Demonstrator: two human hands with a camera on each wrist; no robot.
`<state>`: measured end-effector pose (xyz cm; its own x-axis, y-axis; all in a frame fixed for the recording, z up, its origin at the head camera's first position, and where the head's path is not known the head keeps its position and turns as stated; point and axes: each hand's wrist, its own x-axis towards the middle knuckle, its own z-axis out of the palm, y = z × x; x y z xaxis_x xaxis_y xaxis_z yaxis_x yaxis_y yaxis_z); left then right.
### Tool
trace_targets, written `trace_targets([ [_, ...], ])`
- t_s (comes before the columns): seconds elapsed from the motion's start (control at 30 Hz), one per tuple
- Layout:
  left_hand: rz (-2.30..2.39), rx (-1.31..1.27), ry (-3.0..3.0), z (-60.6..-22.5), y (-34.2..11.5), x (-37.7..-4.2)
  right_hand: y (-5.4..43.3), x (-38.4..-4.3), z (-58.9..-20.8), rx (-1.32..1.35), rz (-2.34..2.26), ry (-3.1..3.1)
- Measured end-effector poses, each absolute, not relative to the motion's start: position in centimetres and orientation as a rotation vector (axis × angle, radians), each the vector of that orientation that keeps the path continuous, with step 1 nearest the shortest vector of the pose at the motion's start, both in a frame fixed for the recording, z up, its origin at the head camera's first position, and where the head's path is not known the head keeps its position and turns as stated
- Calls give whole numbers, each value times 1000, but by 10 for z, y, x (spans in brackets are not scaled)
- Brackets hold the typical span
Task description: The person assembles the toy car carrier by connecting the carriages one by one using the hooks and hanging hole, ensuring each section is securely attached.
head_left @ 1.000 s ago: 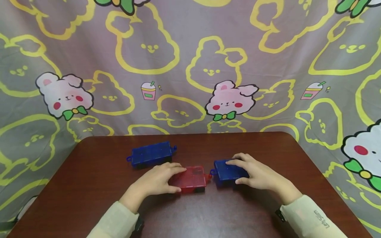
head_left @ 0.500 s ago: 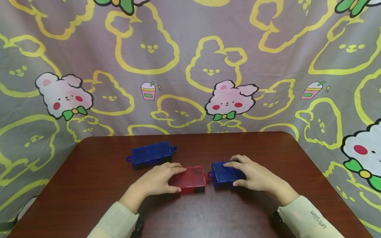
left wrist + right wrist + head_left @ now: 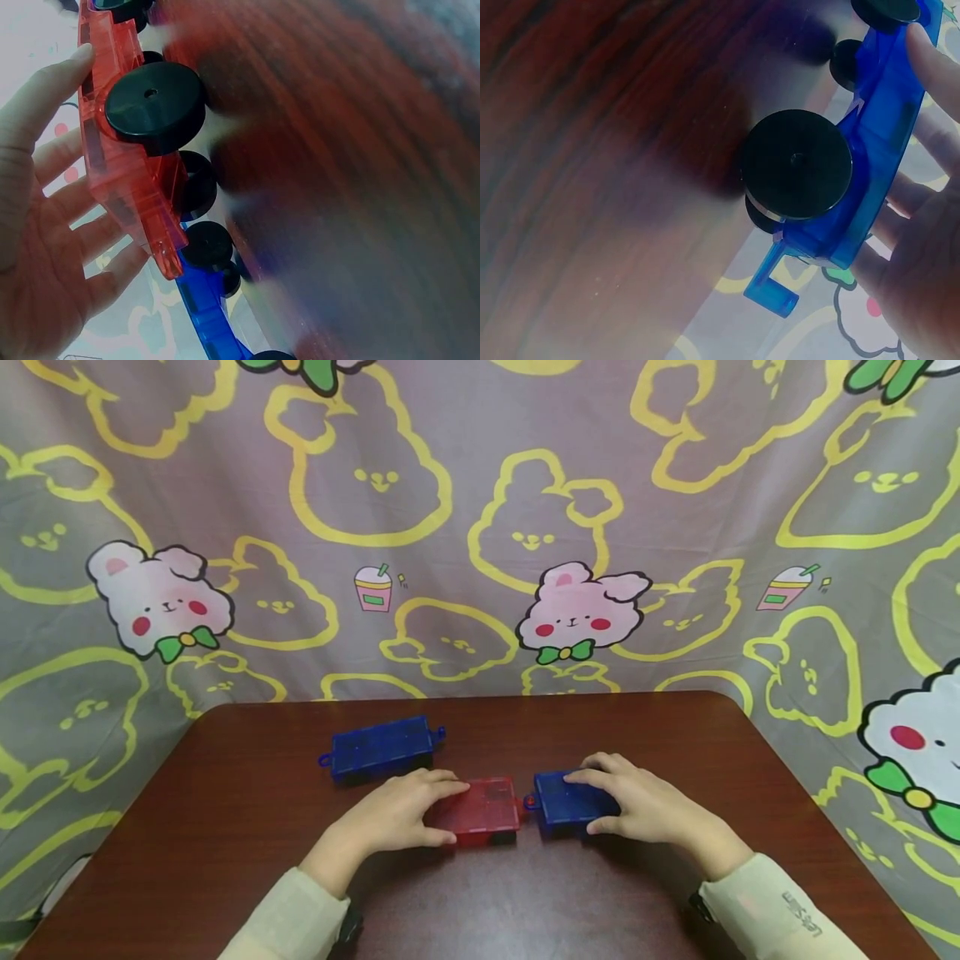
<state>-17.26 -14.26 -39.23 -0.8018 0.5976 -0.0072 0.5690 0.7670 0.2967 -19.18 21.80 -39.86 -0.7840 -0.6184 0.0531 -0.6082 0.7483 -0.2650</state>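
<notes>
My left hand [image 3: 401, 810] holds a translucent red toy train car [image 3: 483, 810] between thumb and fingers, across its sides. To its right, my right hand [image 3: 648, 802] grips a translucent blue toy train car [image 3: 564, 797] the same way. The blue car's ring [image 3: 531, 802] overlaps the red car's coupling at the facing ends. Black wheels [image 3: 155, 105] show under the red car in the left wrist view. In the right wrist view, the blue car has a black wheel [image 3: 796, 165] and a peg-like coupling [image 3: 780, 298] at its other end.
A second blue toy train car [image 3: 382, 749] stands behind the left hand, slightly angled, with a ring [image 3: 325, 761] at its left end and a coupling at its right. The brown wooden table [image 3: 247, 827] ends at a patterned curtain [image 3: 465, 527].
My right hand has moved the blue car left and slightly nearer, bringing its ring from beside the red car's coupling to over it. The left hand and red car stay in place.
</notes>
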Motion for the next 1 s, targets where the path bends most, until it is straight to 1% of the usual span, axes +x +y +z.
trace_targets([
  [0.33,431,943,2849,-393,-144,-173,220,-192,-399,-1029,-363,2931],
  [0.53,496,976,2831,-390,-152,-178,215,-189,-391,-1062,-405,2933],
  [0.77,527,941,2882,-376,-173,-189,194,-188,-380,-1100,-496,2916],
  [1.0,558,855,2929,-367,-199,-212,163,-196,-382,-1145,-596,2820],
])
